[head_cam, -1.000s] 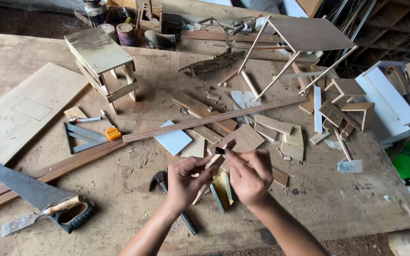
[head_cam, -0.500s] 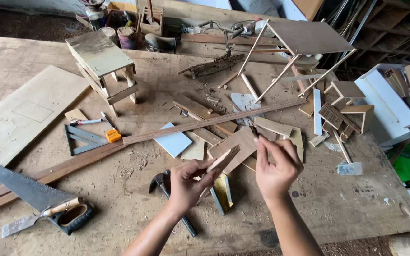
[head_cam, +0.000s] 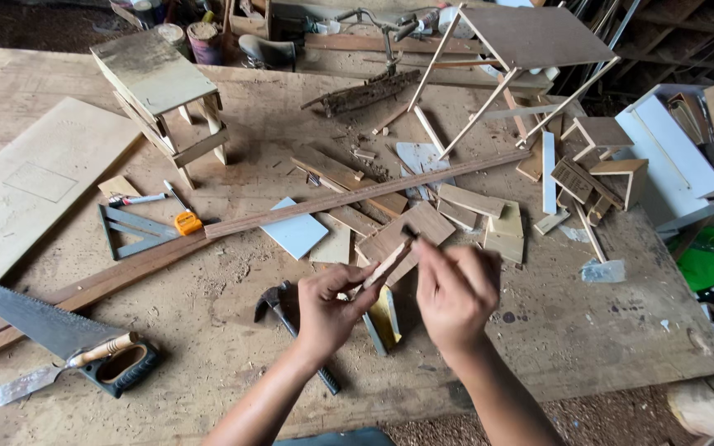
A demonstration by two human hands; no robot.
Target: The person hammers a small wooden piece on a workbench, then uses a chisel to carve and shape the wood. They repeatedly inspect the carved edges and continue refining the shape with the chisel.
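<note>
Together, our two hands meet over the middle of the wooden worktop (head_cam: pixel 588 347). Our left hand (head_cam: pixel 330 307) pinches the lower end of a thin wooden stick (head_cam: pixel 388 263), which slants up and to the right, raised above the worktop. Our right hand (head_cam: pixel 454 291) is curled, with its fingertips (head_cam: pixel 421 248) at the stick's upper end; we cannot tell whether they grip it. Directly beneath the hands lie a hammer (head_cam: pixel 278 304) to the left and a small yellow-faced piece (head_cam: pixel 384 320) between the wrists. Just beyond the fingertips rests a flat wooden offcut (head_cam: pixel 423 225), and a long wooden strip (head_cam: pixel 357 196) runs past it. Far to our left lies a handsaw (head_cam: pixel 51 330).

Half a second ago our right hand was spread open over the offcuts; now it has closed in toward the stick, and both hands sit slightly nearer to us.
</note>
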